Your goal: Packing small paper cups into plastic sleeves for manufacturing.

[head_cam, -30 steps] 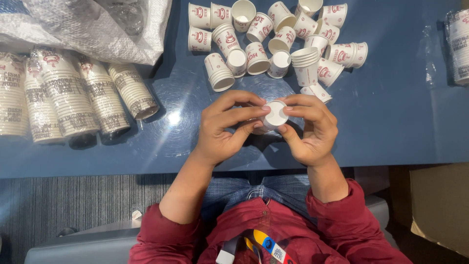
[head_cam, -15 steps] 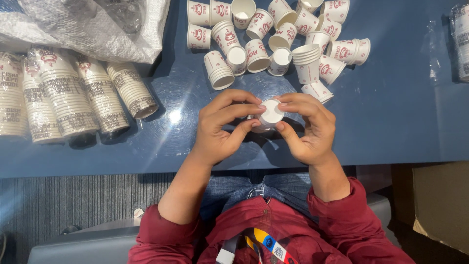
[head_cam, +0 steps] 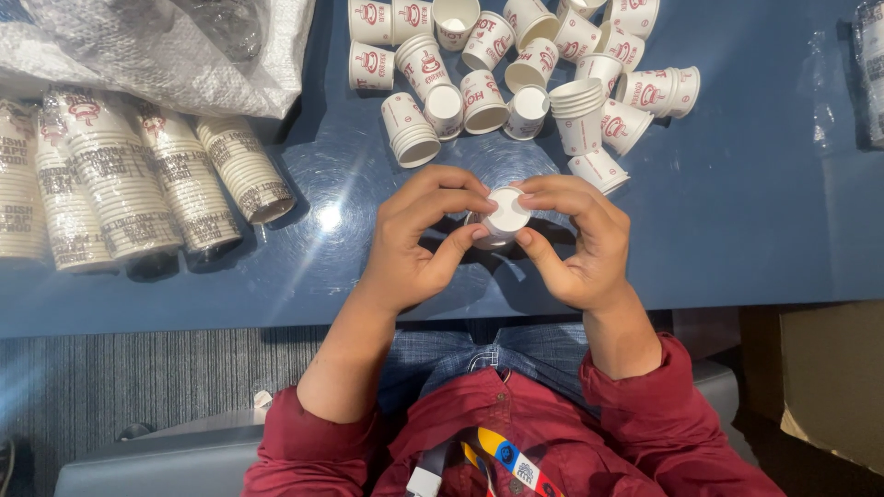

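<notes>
Both of my hands hold one small white paper cup (head_cam: pixel 505 215) just above the blue table (head_cam: pixel 755 221), its white bottom turned toward me. My left hand (head_cam: pixel 419 239) pinches it from the left with thumb and fingers. My right hand (head_cam: pixel 575 241) grips it from the right, thumb under, fingers over. Whether more cups are nested in it I cannot tell. Past my hands lies a loose group of several white paper cups with red print (head_cam: pixel 516 64), some upright, some on their sides, some stacked.
Several long sleeves of stacked cups in clear wrap (head_cam: pixel 120 179) lie at the left. A crumpled clear plastic bag (head_cam: pixel 157 46) sits at the far left corner. Another wrapped sleeve (head_cam: pixel 870 74) shows at the right edge. A cardboard box (head_cam: pixel 833 377) stands on the floor at the right.
The cup and both hands have shifted slightly away from me, and the fingers have turned the cup a little. Nothing else has moved.
</notes>
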